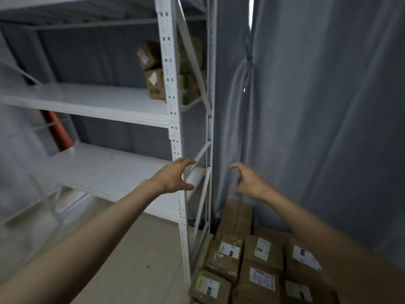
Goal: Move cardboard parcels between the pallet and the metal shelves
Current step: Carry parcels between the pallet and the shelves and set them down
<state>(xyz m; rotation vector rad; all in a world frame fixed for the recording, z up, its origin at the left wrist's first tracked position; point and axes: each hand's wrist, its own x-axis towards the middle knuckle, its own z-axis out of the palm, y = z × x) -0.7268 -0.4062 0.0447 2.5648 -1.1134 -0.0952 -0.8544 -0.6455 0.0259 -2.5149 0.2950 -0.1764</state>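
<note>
Both bare forearms reach forward, the left hand [173,176] and right hand [249,183] apart, fingers loosely spread, holding nothing. Below the right arm, labelled cardboard parcels [247,266] lie packed together beside the white metal shelves [105,102], whose middle shelf carries stacked parcels [153,71] at its right end.

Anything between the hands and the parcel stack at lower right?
Nothing visible. Both the left hand and the right hand are empty, held out in open air above the stacked parcels. The shelf post stands to the left of the stack, off the straight drop down to it.
</note>
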